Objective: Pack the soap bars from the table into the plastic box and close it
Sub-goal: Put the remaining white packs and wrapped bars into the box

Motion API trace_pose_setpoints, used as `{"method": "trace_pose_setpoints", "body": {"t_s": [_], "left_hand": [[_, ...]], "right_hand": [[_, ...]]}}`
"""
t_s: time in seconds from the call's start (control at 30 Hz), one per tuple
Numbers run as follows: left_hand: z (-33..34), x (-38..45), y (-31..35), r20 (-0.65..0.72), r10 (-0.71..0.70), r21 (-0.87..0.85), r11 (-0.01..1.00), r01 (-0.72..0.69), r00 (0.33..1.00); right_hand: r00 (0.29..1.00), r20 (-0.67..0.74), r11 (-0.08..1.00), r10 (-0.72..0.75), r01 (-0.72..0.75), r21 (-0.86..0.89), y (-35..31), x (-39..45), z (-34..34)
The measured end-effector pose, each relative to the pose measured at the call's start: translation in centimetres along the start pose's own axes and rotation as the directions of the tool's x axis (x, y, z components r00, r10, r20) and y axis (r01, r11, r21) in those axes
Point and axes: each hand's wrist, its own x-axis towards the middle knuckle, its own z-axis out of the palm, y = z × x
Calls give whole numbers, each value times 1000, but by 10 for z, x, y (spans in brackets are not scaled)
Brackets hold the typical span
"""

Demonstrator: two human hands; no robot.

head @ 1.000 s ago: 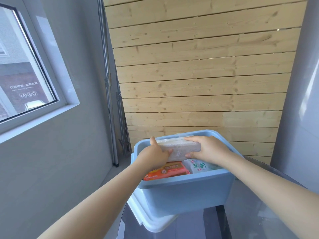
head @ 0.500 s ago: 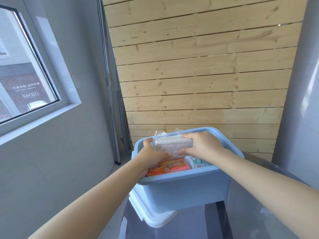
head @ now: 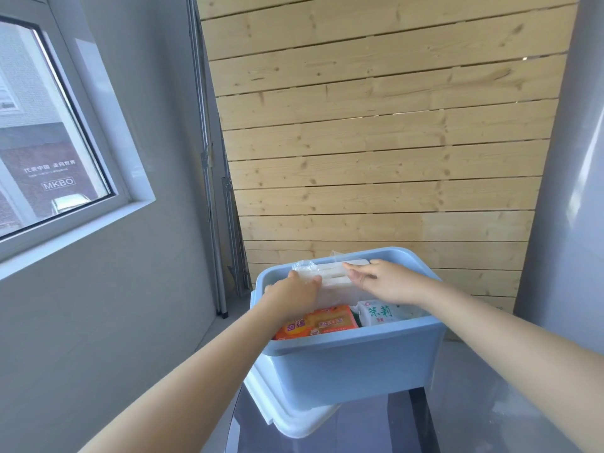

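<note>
Pale pine plank wall (head: 376, 152) ahead, white-framed window (head: 49, 152) in grey wall.

A single head-worn camera looks forward and down along both forearms, from close above the near rim of the blue box (head: 353, 358) on the desk (head: 490, 403). It faces a wooden plank wall (head: 376, 142), with a window (head: 49, 125) at its left edge.

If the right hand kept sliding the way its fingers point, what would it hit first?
The right hand points left across the blue box. Its fingertips already touch the clear-wrapped soap pack; beyond that, probably the left hand.
</note>
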Motion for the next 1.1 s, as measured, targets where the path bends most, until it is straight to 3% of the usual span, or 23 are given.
{"method": "trace_pose_setpoints", "body": {"t_s": [0.13, 0.2, 0.3, 0.4, 0.5, 0.63, 0.73, 0.83, 0.9, 0.97, 1.1], "left_hand": [[-12, 1, -1, 203, 4, 96, 995, -24, 979], [-10, -5, -1, 238, -38, 115, 993, 11, 970], [-11, -8, 1, 169, -122, 77, 991, 110, 978], [-7, -15, 7, 71, -67, 25, 998, 66, 995], [0, -22, 3, -119, -8, 48, 999, 13, 993], [3, -30, -3, -94, 153, 182, 974, -134, 984], [-2, -34, -17, -264, 67, 99, 994, -42, 962], [-5, -43, -30, -223, -84, 24, 996, 91, 971], [-3, -46, -34, -143, -137, -93, 988, 125, 980], [0, -47, -34, -85, -162, -164, 976, 146, 983], [4, -42, -37, -121, -172, -267, 954, 135, 978]], "right_hand": [[1000, 25, 1000, -5, 5, 5, 3, -1, 4], [1000, 24, 1000, -6, 6, -8, 3, -2, 7], [999, 41, 1000, 4, -3, -20, -2, 0, 6], [997, 49, 996, 64, -61, -58, -8, -1, 5], [996, -58, 997, 61, -64, -51, -9, -7, 8], [991, -131, 993, 33, -47, -104, -15, -19, 8], [935, -350, 964, 59, -145, -223, -7, -31, 5], [868, -467, 856, 168, -363, -367, 11, -43, 0], [862, -418, 858, 286, -425, -289, 20, -49, -3], [879, -340, 922, 335, -381, -77, 26, -52, -4], [896, -294, 941, 332, -293, 169, 31, -54, -3]]}}
